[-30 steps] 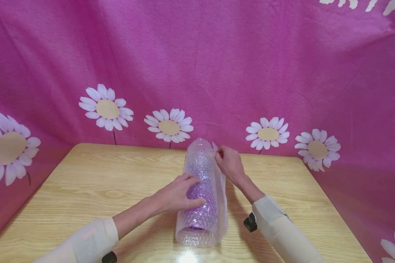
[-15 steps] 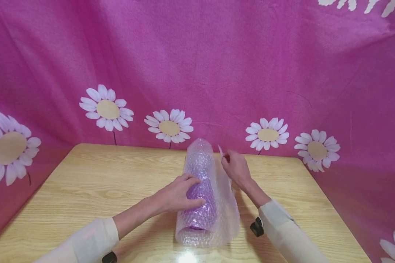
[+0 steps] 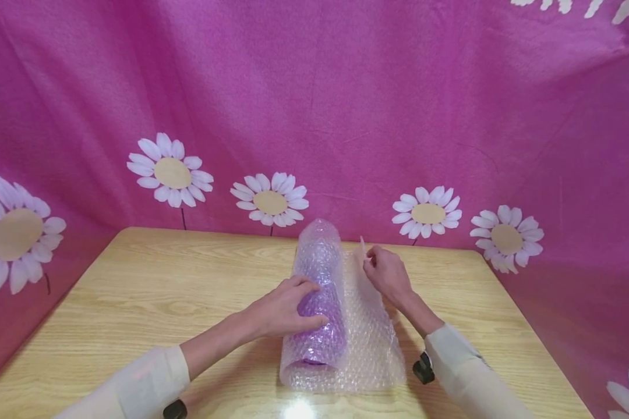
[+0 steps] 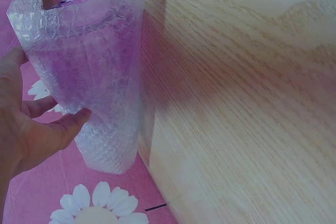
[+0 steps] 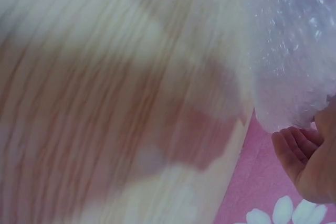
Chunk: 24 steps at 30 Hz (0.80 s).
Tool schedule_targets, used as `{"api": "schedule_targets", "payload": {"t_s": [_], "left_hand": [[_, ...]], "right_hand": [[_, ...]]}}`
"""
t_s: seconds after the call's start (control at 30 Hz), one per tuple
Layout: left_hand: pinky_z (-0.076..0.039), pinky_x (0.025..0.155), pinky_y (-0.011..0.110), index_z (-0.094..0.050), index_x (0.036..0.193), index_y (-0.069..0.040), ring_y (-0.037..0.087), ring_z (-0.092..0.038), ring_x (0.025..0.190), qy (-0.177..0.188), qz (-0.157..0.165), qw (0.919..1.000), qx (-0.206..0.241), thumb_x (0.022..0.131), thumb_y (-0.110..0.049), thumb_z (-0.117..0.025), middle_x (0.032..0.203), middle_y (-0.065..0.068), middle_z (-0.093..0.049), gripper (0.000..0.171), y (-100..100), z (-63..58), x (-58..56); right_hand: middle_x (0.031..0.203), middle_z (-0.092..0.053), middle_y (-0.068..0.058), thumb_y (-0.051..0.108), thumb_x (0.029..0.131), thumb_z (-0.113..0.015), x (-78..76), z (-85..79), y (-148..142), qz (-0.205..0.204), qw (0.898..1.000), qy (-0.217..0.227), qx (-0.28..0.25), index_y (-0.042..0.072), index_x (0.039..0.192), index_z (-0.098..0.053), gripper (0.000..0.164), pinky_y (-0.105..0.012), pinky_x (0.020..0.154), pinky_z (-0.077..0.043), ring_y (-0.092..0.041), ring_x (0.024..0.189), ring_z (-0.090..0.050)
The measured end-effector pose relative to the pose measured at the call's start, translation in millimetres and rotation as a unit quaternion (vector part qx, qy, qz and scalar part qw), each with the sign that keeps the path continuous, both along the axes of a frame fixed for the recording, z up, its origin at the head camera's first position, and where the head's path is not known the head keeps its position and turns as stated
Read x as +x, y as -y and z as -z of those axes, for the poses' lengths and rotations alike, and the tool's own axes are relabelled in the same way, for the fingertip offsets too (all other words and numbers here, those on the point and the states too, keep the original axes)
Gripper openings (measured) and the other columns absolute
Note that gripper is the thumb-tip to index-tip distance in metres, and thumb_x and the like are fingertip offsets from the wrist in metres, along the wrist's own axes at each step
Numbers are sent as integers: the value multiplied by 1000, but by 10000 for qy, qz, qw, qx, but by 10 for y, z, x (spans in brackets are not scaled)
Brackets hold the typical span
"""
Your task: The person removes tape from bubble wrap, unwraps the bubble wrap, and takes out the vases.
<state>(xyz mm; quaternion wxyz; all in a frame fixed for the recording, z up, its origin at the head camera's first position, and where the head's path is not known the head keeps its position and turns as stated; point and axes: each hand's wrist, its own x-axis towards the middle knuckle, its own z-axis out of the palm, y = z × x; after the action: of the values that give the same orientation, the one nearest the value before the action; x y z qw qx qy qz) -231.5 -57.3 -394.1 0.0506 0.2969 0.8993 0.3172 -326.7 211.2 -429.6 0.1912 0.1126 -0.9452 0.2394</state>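
A see-through purple round vessel (image 4: 84, 72) lies on its side, rolled inside bubble wrap (image 3: 372, 343); its exact kind is blurred by the layers. Its circular rim shows at the near end in the left wrist view. My left hand (image 3: 280, 308) rests on the roll from the left, fingers and thumb spread and lightly bent over the wrap. To the right of the roll, my right hand (image 3: 390, 276) pinches the far corner of the wrap's loose flap. That flap slopes from the roll toward the table. In the right wrist view, the right fingers (image 5: 289, 156) touch the wrap's edge.
The wooden table (image 3: 162, 291) extends on both sides of the roll. Behind it hangs a pink cloth (image 3: 346, 116) printed with white daisies, which also covers both sides. A dark wrist device (image 3: 423, 368) sits under the right sleeve.
My right hand has moved right and slightly toward me, drawing the flap of bubble wrap away from the roll. The flap has spread wider. My left hand has stayed in place.
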Motion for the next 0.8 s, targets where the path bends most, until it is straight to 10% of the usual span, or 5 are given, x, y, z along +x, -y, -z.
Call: {"api": "schedule_targets", "payload": {"t_s": [0.8], "left_hand": [[-45,101,48,-56,137,-5,32,-47,127,-8,-1,10000,29,86,-45,-72,139,16,-48,68,-13,-2,-3]], "right_hand": [[87,-70,-8,20,86,-63,131,200,-348,661,9876,1237,699,1,114,-64,34,-47,59,-52,-25,73,-64]]}}
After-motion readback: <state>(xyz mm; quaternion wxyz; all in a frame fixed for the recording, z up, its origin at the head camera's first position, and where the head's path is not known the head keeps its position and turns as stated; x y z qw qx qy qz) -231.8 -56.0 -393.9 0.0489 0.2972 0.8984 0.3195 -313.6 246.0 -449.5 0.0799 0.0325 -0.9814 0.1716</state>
